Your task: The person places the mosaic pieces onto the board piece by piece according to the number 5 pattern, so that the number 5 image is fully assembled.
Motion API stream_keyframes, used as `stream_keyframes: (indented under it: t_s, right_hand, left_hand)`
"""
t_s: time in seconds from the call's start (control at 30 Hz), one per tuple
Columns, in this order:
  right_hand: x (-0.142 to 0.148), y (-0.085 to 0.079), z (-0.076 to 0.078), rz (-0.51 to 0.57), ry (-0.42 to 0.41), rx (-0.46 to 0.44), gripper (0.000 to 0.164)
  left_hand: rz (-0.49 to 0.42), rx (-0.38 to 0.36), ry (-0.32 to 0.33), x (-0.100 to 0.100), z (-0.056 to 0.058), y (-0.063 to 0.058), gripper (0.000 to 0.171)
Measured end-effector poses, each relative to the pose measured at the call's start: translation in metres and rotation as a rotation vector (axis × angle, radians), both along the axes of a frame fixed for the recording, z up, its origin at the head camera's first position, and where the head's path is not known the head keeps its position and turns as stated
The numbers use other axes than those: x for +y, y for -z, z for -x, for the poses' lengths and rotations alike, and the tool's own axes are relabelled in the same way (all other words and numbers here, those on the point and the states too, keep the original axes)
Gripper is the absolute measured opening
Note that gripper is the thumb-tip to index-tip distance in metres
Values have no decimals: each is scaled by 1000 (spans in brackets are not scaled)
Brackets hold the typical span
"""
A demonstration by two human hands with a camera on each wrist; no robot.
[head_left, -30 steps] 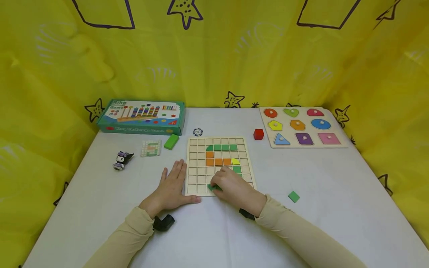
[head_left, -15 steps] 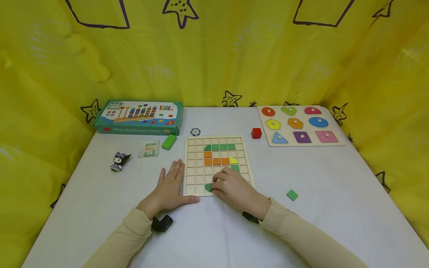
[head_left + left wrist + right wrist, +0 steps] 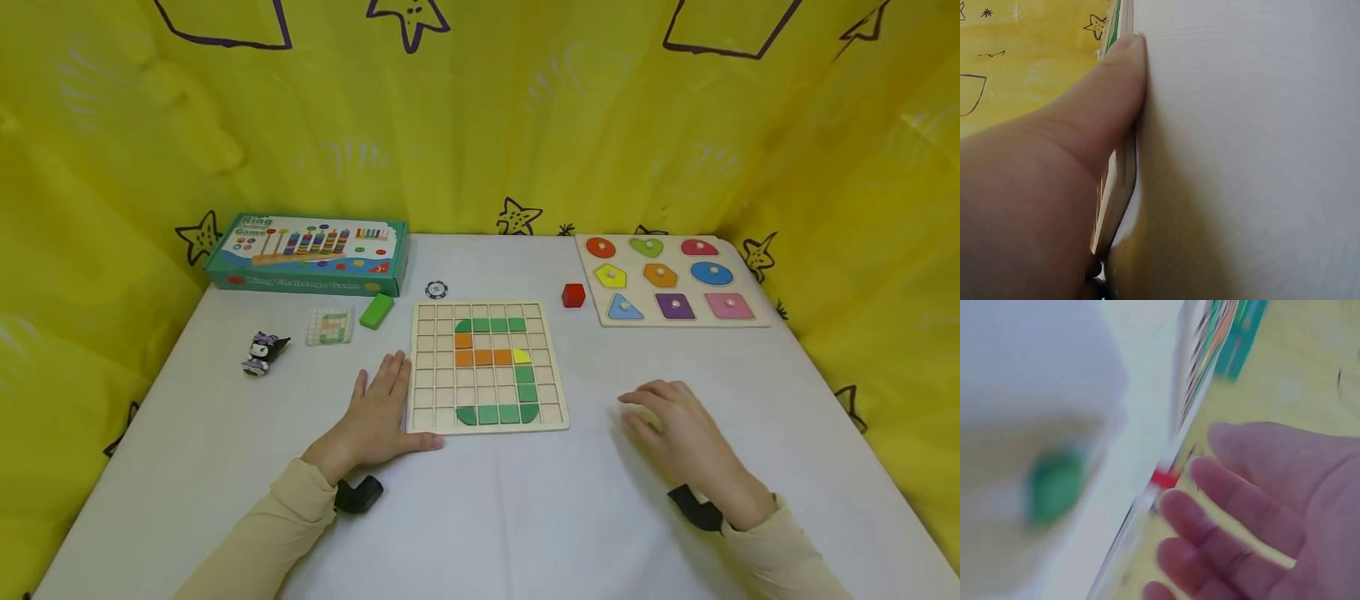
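Note:
A wooden grid board (image 3: 431, 396) lies mid-table with green, orange and yellow tiles in its cells, forming a shape like a 5. My left hand (image 3: 372, 423) rests flat with fingers along the board's left edge and thumb (image 3: 1124, 62) against its front edge. To the right of the board, my right hand (image 3: 678, 433) hovers over the tablecloth, fingers loosely bent and holding nothing. A blurred green tile (image 3: 1057, 484) shows near it in the right wrist view; the hand hides that tile in the head view.
Behind the board are a poker chip (image 3: 437, 289), red cube (image 3: 573, 295) and shape puzzle (image 3: 675, 321). At left stand a green block (image 3: 377, 311), pattern card (image 3: 330, 326), figurine (image 3: 262, 353) and game box (image 3: 307, 254). Yellow curtains (image 3: 465, 125) surround the table.
My right hand has left the board's front row and moved right to the area of the loose green tile. Several green tiles in the lower rows are now uncovered. The left hand stays put.

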State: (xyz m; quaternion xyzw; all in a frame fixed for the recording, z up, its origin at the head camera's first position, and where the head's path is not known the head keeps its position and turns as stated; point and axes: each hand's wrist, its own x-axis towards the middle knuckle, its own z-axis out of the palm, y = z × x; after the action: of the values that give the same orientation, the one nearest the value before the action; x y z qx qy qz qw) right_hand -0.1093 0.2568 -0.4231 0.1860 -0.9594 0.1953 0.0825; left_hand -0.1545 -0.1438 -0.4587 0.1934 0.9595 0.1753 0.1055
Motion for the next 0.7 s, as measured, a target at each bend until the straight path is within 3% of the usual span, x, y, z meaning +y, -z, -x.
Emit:
stream_keyframes:
  t_s: [0.13, 0.23, 0.47, 0.6, 0.7]
  right_hand:
    - [29, 0, -11, -7, 154, -171, 32]
    - [37, 5, -15, -31, 188, -267, 39]
    - [28, 13, -13, -132, 151, -177, 27]
    - [13, 4, -7, -165, 113, -154, 19]
    - [-11, -5, 1, -117, 54, -152, 18]
  left_hand:
    - [-1, -9, -12, -2, 1, -3, 129]
    - [-6, -13, -12, -2, 1, -5, 129]
    - [8, -24, -6, -1, 1, -3, 129]
    - [16, -27, -4, 1, 1, -3, 130]
    - [18, -27, -2, 2, 1, -4, 129]
